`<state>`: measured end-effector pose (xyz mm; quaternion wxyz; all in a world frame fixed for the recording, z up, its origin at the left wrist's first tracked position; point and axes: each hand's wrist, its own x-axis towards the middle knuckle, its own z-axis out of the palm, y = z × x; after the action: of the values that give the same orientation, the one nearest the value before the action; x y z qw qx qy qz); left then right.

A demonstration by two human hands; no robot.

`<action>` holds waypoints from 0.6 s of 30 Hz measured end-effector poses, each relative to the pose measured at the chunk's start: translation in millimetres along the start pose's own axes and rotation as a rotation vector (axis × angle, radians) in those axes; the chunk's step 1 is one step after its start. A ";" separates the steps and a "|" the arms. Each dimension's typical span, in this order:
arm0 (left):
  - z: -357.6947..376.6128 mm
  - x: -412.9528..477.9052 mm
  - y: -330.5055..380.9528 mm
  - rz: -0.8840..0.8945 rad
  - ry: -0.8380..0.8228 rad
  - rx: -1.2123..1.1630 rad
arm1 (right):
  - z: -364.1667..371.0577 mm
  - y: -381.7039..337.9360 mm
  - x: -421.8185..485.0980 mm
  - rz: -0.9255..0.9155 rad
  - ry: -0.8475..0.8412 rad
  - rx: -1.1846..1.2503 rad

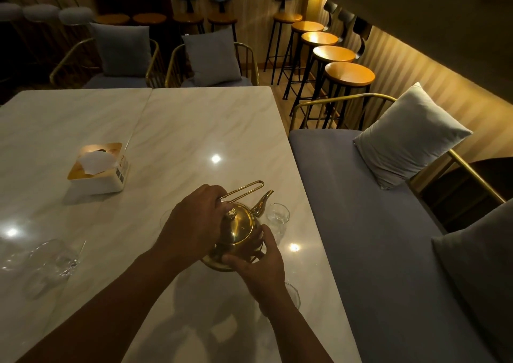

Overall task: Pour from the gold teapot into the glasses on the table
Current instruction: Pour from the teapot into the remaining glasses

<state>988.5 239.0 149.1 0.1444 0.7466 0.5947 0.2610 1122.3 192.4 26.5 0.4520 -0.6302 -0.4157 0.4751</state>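
I tilt the gold teapot toward a glass.
My left hand grips its handle; my right hand cups the base, steadying the spout.

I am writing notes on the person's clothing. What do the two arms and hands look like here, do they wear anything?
Both forearms are bare, with no sleeves in view. The left hand and right hand wear no gloves; no ring, watch or bracelet shows in this dim light.
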 end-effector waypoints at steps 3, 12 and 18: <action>-17.6 -6.8 -10.4 0.026 0.023 0.005 | 12.1 -9.1 -8.7 -0.027 -0.038 0.005; -86.3 -39.4 -40.6 0.075 0.062 0.168 | 73.3 -38.4 -45.9 -0.054 -0.210 0.011; -119.0 -63.3 -77.0 -0.054 0.154 0.155 | 124.2 -42.8 -66.4 -0.029 -0.296 0.010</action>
<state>849.2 186.0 192.6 0.0470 0.7171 0.6422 0.2668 983.7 161.3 65.2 0.3958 -0.5448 -0.4844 0.5585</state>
